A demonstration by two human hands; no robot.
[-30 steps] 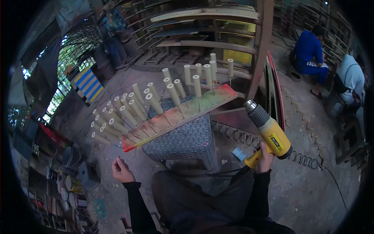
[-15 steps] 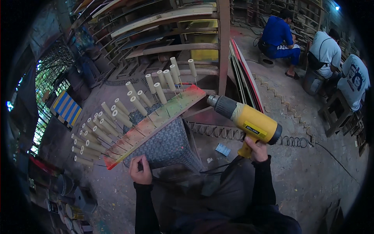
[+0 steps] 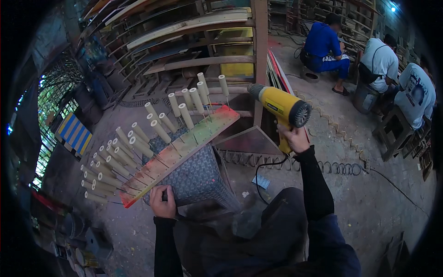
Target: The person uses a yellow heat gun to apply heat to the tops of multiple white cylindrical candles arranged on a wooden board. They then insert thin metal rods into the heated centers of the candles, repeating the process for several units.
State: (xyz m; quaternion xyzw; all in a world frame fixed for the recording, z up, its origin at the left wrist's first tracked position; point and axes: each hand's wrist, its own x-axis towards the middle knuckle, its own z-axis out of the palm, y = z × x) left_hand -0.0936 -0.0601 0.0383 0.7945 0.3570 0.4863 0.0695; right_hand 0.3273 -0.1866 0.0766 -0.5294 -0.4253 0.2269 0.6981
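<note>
My right hand (image 3: 294, 137) is wrapped round the grip of a yellow and black heat gun (image 3: 277, 102), raised right of the board. Its nozzle points left toward the upright pale cylinders (image 3: 184, 115) at the far end. Those hollow cylinders stand on thin metal pins in a long paint-stained board (image 3: 180, 152), several of them leaning left. The board lies slantwise on a grey woven-pattern stool (image 3: 196, 180). My left hand (image 3: 163, 201) is closed at the board's near edge, fingers curled; what they grip, if anything, is hidden.
A rack of boards (image 3: 189, 60) stands behind, with panels leaning by its post. A dark cable (image 3: 263, 177) hangs from the heat gun, and a coiled hose (image 3: 323, 166) crosses the floor. Three people sit at the far right. Cans (image 3: 85, 256) stand at the lower left.
The heat gun has risen and moved slightly left and away from me, its rear turned more toward me. My left hand has shifted slightly down and left, against the board's edge.
</note>
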